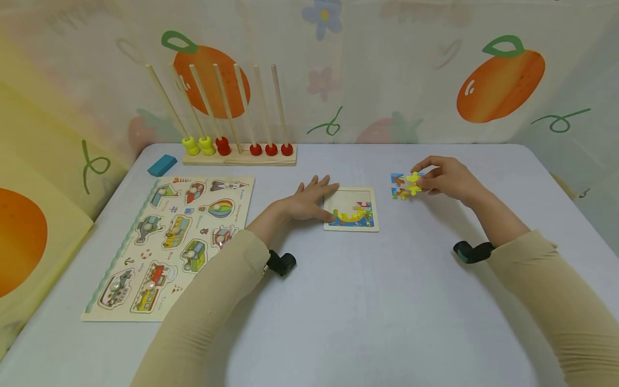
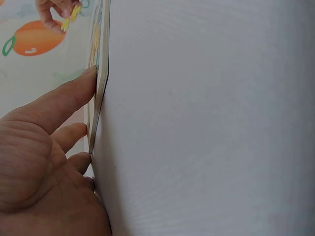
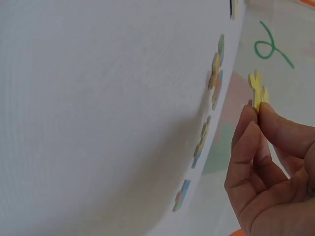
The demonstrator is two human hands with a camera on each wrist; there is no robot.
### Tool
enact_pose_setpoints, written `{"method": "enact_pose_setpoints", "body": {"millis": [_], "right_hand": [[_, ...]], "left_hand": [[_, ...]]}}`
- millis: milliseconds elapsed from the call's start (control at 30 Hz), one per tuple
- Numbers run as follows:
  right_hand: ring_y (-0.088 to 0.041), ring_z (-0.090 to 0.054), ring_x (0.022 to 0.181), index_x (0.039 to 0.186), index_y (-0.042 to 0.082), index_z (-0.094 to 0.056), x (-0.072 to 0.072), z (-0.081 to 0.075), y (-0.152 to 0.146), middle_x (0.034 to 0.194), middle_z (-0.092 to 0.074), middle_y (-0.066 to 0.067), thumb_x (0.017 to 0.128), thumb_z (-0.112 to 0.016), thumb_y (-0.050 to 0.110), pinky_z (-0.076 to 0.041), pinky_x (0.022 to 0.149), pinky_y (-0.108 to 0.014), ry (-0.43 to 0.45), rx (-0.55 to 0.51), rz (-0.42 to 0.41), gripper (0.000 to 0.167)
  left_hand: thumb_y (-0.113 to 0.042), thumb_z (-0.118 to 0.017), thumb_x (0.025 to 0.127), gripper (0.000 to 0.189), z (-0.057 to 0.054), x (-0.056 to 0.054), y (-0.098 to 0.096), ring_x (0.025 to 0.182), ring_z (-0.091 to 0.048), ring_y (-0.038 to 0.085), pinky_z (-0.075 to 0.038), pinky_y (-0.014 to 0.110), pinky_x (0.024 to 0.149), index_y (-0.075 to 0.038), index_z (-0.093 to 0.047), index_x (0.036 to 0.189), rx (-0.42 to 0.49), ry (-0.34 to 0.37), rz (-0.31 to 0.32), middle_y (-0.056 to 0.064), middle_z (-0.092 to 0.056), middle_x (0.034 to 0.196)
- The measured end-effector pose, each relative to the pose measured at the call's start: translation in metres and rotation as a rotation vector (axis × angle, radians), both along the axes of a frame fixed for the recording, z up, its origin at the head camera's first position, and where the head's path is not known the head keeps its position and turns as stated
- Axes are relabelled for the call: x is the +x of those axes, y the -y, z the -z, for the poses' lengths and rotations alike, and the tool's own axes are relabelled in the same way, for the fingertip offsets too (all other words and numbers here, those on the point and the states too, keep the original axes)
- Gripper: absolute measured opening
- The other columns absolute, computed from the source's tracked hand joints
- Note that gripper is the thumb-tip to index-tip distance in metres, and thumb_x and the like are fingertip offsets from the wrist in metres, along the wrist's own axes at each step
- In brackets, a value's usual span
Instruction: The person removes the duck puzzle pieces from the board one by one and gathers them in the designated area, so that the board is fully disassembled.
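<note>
In the head view a small wooden puzzle board (image 1: 375, 215) lies on the white table, its lower part filled with joined jigsaw pieces showing a yellow curved shape over blue. My left hand (image 1: 308, 204) rests at its left side with fingers spread, the thumb touching the frame near the lower left corner. To the right, my right hand (image 1: 447, 178) pinches a yellow jigsaw piece (image 3: 256, 91) between thumb and fingers, raised above the table in the right wrist view. Beneath it lie several loose jigsaw pieces (image 1: 396, 179), blue, red and yellow, partly hidden by the held piece.
A large vehicle peg puzzle (image 1: 195, 166) lies on the left, partly under my left forearm. Behind it stand a blue block (image 1: 162, 165) and a wooden rack (image 1: 232, 160) with tall rods and red and yellow beads. A fruit-patterned cloth (image 1: 387, 70) hangs along the back edge.
</note>
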State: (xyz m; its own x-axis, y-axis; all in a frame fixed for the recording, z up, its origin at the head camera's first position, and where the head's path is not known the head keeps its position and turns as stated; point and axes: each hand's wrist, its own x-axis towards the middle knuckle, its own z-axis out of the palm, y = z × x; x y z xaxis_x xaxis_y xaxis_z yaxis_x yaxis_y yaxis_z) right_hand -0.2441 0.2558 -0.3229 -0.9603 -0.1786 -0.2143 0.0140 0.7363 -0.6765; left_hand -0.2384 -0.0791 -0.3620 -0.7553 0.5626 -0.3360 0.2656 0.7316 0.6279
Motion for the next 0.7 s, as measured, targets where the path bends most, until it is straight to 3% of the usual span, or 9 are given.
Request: {"method": "enact_pose_setpoints", "body": {"millis": [400,700], "right_hand": [[-0.003,-0.062,0.072,0.13,-0.004,-0.054,-0.003,0.006,-0.014,0.081,-0.062,0.006,0.095,-0.063,0.013,-0.055,0.067,-0.017,0.056,-0.048,0.014,0.04],[-0.005,-0.06,0.071,0.13,-0.005,-0.054,-0.004,0.01,-0.017,0.081,-0.06,0.004,0.096,-0.061,0.012,-0.054,0.065,-0.017,0.077,-0.024,0.012,0.039]], "left_hand": [[-0.031,-0.067,0.089,0.087,0.001,0.0,0.0,0.157,0.016,0.025,0.014,0.049,0.126,-0.02,-0.018,0.16,0.005,0.002,0.002,0.005,0.004,0.17],[-0.031,-0.067,0.089,0.087,0.0,-0.001,0.0,0.157,0.016,0.025,0.015,0.05,0.126,-0.02,-0.018,0.16,0.008,0.002,0.005,0.005,0.004,0.17]]}}
